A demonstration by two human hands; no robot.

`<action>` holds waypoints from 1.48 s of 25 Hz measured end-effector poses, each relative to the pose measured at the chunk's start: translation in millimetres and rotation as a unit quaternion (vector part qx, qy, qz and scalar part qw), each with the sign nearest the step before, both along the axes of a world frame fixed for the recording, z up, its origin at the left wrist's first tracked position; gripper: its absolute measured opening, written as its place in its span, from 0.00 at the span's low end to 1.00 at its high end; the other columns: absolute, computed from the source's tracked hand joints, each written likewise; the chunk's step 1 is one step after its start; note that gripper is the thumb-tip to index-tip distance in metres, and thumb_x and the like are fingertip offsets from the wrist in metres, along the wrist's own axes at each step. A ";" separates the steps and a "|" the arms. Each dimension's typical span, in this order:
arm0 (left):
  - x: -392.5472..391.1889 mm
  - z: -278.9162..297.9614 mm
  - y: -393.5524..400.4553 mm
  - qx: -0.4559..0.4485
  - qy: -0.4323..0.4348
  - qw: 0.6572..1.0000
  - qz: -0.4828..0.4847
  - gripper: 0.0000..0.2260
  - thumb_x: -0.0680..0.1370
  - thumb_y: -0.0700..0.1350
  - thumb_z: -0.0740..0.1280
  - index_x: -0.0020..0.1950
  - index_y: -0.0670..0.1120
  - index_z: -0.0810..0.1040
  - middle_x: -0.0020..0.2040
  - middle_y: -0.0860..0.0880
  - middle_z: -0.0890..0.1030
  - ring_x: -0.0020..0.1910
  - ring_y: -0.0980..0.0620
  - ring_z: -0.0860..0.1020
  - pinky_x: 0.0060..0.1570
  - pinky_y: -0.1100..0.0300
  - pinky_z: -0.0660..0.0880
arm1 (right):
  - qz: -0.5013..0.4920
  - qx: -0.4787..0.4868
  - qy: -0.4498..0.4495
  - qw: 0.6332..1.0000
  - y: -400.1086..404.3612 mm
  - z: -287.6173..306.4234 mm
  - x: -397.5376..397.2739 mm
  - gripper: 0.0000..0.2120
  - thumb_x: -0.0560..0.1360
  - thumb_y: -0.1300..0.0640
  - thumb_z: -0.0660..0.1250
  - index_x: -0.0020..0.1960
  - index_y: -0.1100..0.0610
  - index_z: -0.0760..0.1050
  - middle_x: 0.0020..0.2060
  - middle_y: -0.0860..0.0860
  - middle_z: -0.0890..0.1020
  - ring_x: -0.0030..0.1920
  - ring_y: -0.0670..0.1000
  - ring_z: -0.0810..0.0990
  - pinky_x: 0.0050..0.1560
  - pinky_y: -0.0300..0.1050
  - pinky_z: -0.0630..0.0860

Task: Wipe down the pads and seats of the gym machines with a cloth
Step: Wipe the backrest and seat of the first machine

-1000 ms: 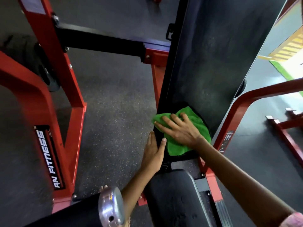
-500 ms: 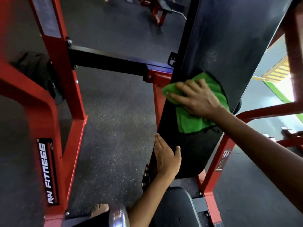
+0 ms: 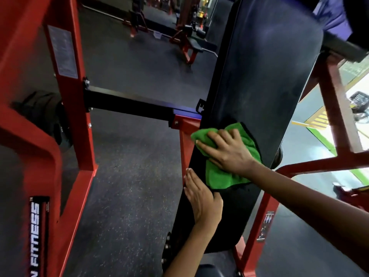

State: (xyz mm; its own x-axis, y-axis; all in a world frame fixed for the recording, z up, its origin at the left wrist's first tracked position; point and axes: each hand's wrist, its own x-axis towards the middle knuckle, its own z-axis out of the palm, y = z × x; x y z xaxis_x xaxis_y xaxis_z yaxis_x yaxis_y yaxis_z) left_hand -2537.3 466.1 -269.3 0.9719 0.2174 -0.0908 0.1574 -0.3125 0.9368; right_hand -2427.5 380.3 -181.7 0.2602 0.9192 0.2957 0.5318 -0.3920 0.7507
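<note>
A long black back pad (image 3: 259, 72) of a red-framed gym machine slopes away from me, up the middle of the view. My right hand (image 3: 225, 151) lies flat on a green cloth (image 3: 221, 176), pressing it against the pad's lower half near the left edge. My left hand (image 3: 201, 198) rests just below, its palm against the pad's left edge and its thumb on the face, holding nothing. The top of the black seat (image 3: 211, 270) shows at the bottom edge.
Red frame posts (image 3: 65, 100) and a black crossbar (image 3: 127, 106) stand to the left. A red strut (image 3: 337, 108) runs on the right. Dark speckled rubber floor (image 3: 127, 176) lies between. Other benches (image 3: 187, 43) stand far back.
My right hand slid the green cloth up the pad from its bottom end, then across toward the left edge. My left hand stayed against the pad's left edge, just below the cloth.
</note>
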 end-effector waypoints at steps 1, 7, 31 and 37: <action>4.1 6.1 0.0 -0.002 -0.006 1.000 0.001 0.41 0.75 0.42 0.66 0.76 0.40 0.38 0.77 0.43 0.43 0.77 0.47 0.45 0.75 0.53 0.47 | 0.031 -0.073 0.014 0.997 -0.1 9.3 2.9 0.18 0.76 0.55 0.59 0.66 0.54 0.70 0.56 0.58 0.72 0.46 0.57 0.71 0.41 0.50 0.63; 28.2 35.4 1.4 -0.035 -0.075 0.996 0.018 0.40 0.74 0.40 0.66 0.77 0.43 0.43 0.78 0.46 0.48 0.76 0.49 0.48 0.75 0.55 0.47 | -0.026 0.054 -0.020 0.998 0.8 59.4 32.8 0.19 0.76 0.52 0.58 0.66 0.51 0.67 0.56 0.59 0.68 0.45 0.57 0.68 0.40 0.51 0.61; 96.9 115.9 -2.4 -0.074 -0.247 0.965 0.056 0.38 0.66 0.56 0.50 0.76 0.52 0.45 0.74 0.60 0.45 0.76 0.52 0.49 0.73 0.51 0.46 | -0.284 0.578 -0.027 0.764 -5.5 67.5 46.5 0.24 0.71 0.52 0.58 0.66 0.51 0.73 0.53 0.61 0.75 0.49 0.62 0.75 0.50 0.60 0.72; 81.6 99.9 1.0 -0.114 -0.295 0.948 0.029 0.36 0.65 0.52 0.49 0.73 0.45 0.63 0.74 0.55 0.55 0.74 0.56 0.49 0.73 0.56 0.41 | -0.315 0.570 0.131 0.747 -14.8 31.8 -5.8 0.23 0.73 0.57 0.67 0.68 0.51 0.71 0.52 0.58 0.72 0.50 0.58 0.74 0.49 0.55 0.73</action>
State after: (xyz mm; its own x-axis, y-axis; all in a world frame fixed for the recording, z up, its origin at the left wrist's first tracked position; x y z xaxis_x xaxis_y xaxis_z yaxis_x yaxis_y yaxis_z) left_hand -2455.7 467.1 -169.3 0.8549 0.3112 0.4150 -0.4053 -0.0986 0.9088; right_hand -2433.3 365.5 -149.8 0.7212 -0.2209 0.6566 0.0424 -0.9319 -0.3601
